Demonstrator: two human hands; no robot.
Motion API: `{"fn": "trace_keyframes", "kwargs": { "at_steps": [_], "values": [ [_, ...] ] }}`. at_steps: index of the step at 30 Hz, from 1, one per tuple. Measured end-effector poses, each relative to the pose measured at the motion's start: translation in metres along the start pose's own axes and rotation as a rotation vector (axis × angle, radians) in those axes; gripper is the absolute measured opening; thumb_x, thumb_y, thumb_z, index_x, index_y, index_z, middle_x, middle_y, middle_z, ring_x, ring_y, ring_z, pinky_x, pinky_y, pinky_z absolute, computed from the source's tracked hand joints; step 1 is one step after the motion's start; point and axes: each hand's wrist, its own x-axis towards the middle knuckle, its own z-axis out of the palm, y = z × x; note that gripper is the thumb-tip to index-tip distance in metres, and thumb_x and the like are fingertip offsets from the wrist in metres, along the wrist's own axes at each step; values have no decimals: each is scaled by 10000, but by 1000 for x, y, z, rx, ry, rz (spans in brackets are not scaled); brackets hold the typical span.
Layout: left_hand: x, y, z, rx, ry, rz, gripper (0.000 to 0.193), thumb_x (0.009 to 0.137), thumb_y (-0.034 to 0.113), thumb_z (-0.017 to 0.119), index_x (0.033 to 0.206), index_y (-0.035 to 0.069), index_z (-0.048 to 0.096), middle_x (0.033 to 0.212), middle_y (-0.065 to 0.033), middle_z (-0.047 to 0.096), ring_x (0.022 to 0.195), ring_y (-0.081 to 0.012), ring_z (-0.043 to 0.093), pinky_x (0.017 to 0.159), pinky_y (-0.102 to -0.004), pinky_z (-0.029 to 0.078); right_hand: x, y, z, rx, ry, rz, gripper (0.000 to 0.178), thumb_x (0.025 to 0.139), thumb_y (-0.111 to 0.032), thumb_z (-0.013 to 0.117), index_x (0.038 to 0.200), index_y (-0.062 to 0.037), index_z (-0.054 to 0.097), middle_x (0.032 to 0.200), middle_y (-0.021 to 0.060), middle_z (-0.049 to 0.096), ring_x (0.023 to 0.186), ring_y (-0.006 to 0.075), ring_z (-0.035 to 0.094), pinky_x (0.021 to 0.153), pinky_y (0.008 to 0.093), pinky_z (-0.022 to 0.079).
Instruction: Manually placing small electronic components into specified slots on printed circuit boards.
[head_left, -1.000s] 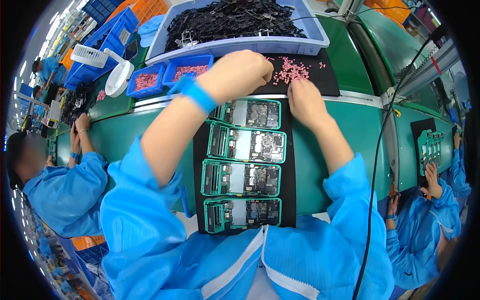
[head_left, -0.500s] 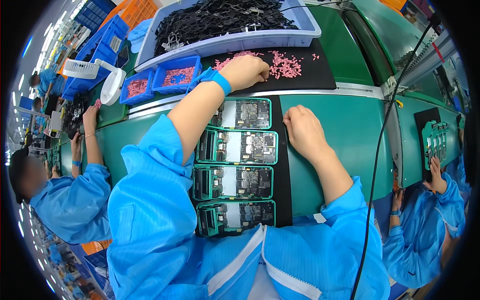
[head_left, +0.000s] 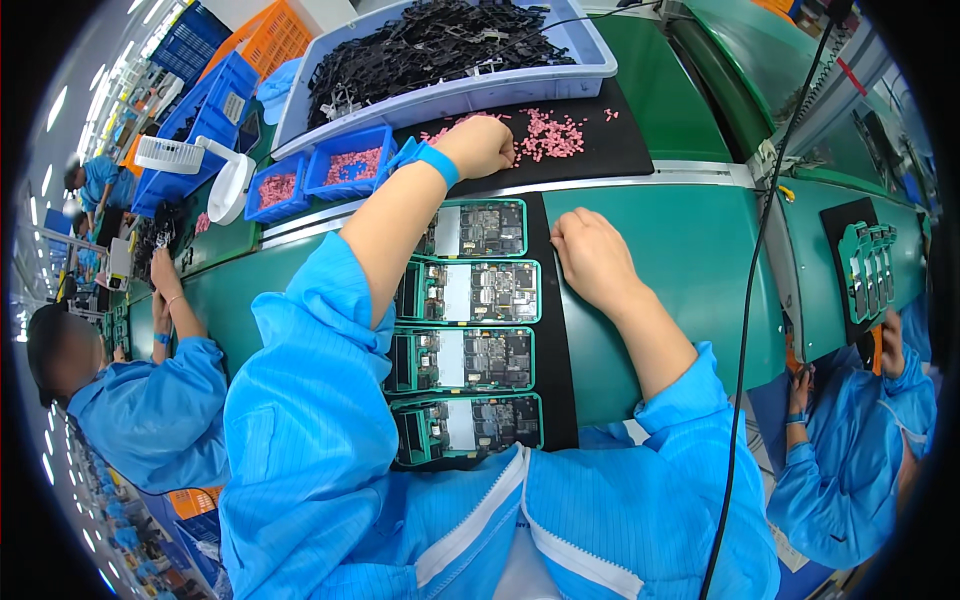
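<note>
My left hand (head_left: 480,147), with a blue wristband, reaches over the black pad at the far side. Its fingers are pinched together beside the loose small pink pieces (head_left: 550,136); whatever is between the fingertips is hidden. My right hand (head_left: 592,258) is at the green work surface just right of the dark strip, fingers curled closed, their contents not visible. Between my forearms, several green-framed phone assemblies (head_left: 487,292) with exposed circuit boards lie in a column on the dark strip (head_left: 556,360). The farthest assembly (head_left: 488,228) is partly covered by my left forearm.
Two blue trays (head_left: 308,190) of pink pieces stand left of my left hand. Behind is a large pale bin (head_left: 440,95) of black parts. A small white fan (head_left: 232,192) stands at left. A black cable (head_left: 745,350) hangs at right. Co-workers sit on both sides.
The whole view has shifted a little, so the bench items appear farther left. Both my hands keep about the same places and closed poses. The left co-worker's raised hand has come down.
</note>
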Motion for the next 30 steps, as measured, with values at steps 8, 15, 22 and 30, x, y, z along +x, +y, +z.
{"fn": "trace_keyframes", "kwargs": {
  "at_steps": [8,15,22,30],
  "values": [
    [-22,20,-1,114,62,-8,119,784,148,643,839,51,685,826,-141,686,813,-305,657,745,-386,513,-1,3,1,-9,-19,-31,50,817,-71,585,814,-22,576,822,159,595,836,343,585,758,428,475],
    [-101,58,-14,-127,133,165,100,763,100,633,831,33,663,812,-148,665,783,-318,648,719,-387,521,0,9,-3,16,-43,-46,64,816,-91,613,827,-32,590,828,151,600,853,344,590,760,423,479],
    [-175,102,19,-183,81,286,45,756,67,639,775,28,634,787,-124,621,781,-310,616,704,-393,503,-3,7,-3,28,-29,-39,71,846,-97,592,853,-29,574,855,149,600,872,347,584,770,426,473],
    [-196,117,56,135,257,227,71,753,118,641,721,55,643,747,-97,608,765,-283,614,691,-401,507,-18,-5,0,84,0,-2,58,829,-93,597,819,-38,588,851,138,613,856,331,597,754,422,484]
  ]
}}
